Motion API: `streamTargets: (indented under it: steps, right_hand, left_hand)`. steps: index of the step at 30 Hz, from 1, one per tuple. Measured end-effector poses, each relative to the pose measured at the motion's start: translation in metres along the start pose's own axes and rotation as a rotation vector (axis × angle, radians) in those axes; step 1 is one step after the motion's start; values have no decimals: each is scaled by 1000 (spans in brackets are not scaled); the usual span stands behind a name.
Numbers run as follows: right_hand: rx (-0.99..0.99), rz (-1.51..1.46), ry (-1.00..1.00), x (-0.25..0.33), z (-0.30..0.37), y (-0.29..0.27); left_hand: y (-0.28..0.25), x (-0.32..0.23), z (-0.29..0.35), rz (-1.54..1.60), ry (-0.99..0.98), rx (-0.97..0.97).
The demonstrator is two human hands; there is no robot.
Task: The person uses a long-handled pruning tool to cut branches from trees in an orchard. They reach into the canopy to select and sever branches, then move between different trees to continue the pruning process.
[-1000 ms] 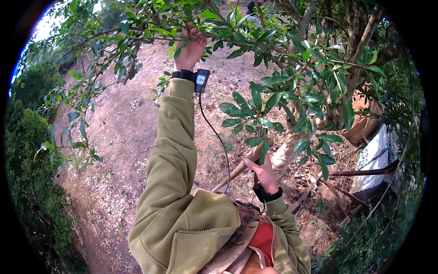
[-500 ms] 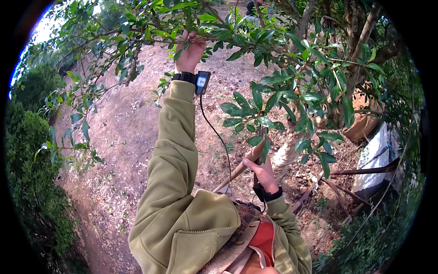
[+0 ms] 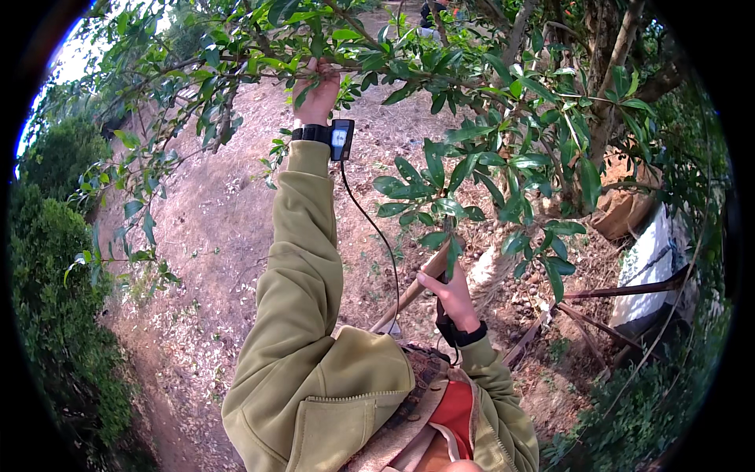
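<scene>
My left arm reaches up and away, and my left hand [image 3: 318, 96] is closed at a thin leafy branch [image 3: 346, 64] of a tree. Leaves cover part of its fingertips, so the exact grip is partly hidden. Lower down and to the right, my right hand [image 3: 458, 299] is closed around a pale wooden stick [image 3: 410, 294], its thumb along the near side. That stick slants from my jacket up to the right, its upper end behind a leafy cluster [image 3: 448, 200]. Each wrist has a black strap; a small device [image 3: 340, 140] with a cable is on the left.
Thick tree trunks [image 3: 602, 118] rise at the upper right. Beside them are a brown sack-like thing [image 3: 625, 206], a white sheet [image 3: 641, 271] and rusty bars [image 3: 613, 293]. Dense bushes [image 3: 63, 291] line the left. Dry, leaf-strewn ground [image 3: 197, 259] spreads below the branches. Part of a person [image 3: 431, 16] shows far off.
My left hand has moved slightly left and down, staying at the branch. The nearby leaves have shifted a little left in view. My right hand keeps its hold on the stick.
</scene>
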State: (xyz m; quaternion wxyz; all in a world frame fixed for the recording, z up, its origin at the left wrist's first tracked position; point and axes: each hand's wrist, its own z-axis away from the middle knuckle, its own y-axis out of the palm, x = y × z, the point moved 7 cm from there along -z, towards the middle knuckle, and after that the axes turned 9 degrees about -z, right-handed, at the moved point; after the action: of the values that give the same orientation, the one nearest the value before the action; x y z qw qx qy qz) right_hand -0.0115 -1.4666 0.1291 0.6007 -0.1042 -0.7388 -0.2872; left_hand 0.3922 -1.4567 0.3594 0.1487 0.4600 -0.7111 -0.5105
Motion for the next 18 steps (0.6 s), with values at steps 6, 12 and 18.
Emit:
streamTargets:
  steps: [6,12,18]
  right_hand:
    - [-4,-31,-7,3,2,0]
    - [-6,-59,16,-8,1,-6]
    - [25,-70,23,-8,0,-4]
  left_hand:
    - [-13,-5,-4,-19,52,-30]
    - [-20,-12,-7,-142,-35,43]
    - [-5,-10,6,-62,-67,250]
